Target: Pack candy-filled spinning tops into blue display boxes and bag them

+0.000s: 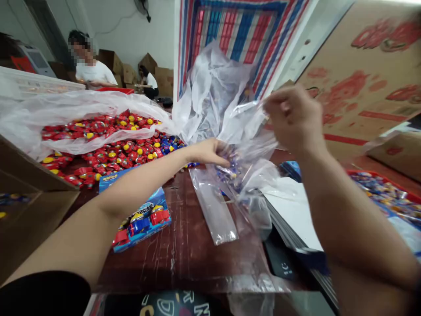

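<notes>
My right hand [291, 116], raised and slightly blurred, pinches the edge of a clear plastic bag [250, 118]. Lower and further left, my left hand [212, 153] reaches to the same bag, beside small blue and yellow pieces [233, 169] seen through the plastic. Its thumb stands apart from the other fingers, whose tips are partly hidden by the film. A flat clear sleeve [215, 210] lies on the dark red table [184, 259] just below. Under my left forearm is a blue box [151, 219] with red and blue toys showing.
Red and yellow toys [112, 153] are heaped at the left on white plastic, with blue ones [171, 142] beside them. Stacked white cards [296, 210], a small clear container [259, 215] and a red-rimmed tray [388, 186] are on the right. Two people [95, 72] sit behind.
</notes>
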Demonstrator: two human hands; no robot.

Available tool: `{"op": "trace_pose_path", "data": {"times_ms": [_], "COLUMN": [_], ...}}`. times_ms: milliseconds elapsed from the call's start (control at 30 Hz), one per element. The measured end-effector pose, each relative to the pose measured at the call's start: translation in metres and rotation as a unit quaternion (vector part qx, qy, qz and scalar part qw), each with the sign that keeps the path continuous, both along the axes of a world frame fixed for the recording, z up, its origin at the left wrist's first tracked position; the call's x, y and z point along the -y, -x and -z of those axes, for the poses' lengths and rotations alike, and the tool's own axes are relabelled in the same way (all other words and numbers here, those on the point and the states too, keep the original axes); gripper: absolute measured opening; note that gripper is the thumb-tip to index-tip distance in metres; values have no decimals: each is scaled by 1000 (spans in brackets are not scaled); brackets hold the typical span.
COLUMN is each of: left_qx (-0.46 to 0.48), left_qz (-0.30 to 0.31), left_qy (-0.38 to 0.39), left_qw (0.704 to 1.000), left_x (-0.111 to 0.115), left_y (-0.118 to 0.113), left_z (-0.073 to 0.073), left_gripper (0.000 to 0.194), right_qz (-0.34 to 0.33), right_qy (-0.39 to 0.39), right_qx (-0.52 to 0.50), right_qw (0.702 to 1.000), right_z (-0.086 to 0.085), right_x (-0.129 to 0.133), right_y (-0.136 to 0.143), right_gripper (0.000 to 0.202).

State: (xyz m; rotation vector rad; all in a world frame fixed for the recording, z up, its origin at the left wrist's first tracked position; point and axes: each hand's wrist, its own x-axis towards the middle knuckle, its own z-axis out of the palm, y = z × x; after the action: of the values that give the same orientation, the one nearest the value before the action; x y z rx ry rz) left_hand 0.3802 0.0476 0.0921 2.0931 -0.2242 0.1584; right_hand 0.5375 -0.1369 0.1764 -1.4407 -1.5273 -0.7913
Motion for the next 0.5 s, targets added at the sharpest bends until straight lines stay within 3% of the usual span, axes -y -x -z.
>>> {"op": "trace_pose_path", "data": {"times_ms": [67, 133, 233, 300, 400, 500], "left_qx": [-42, -52, -12, 9, 6, 4], "left_qz": [-42, -101, -171, -176, -180, -231], "left_qy": [-59, -45, 134, 235, 290, 316], "left_qw": [996, 993, 976, 956, 940, 920], "left_x": [-19, -40, -62, -65, -63, -62], "left_y": [20, 39, 64, 81, 105, 125], "left_z": [6, 9, 5, -3, -13, -17], "left_gripper": [23, 21, 27, 32, 41, 42], "right_qz": [42, 64, 84, 124, 211, 255], "right_qy": [-95, -133, -145, -164, -187, -187], "right_qx": [8, 14, -14, -66, -158, -199], "right_qw": [995, 989, 986, 976, 946, 927], "right_z": [-20, -35, -44, -44, -44, -47], "right_x": [12, 24, 31, 27, 18, 12], "right_y": [-29, -57, -86, -100, -119, -143], "right_gripper": [7, 9, 20, 28, 32, 25]}}
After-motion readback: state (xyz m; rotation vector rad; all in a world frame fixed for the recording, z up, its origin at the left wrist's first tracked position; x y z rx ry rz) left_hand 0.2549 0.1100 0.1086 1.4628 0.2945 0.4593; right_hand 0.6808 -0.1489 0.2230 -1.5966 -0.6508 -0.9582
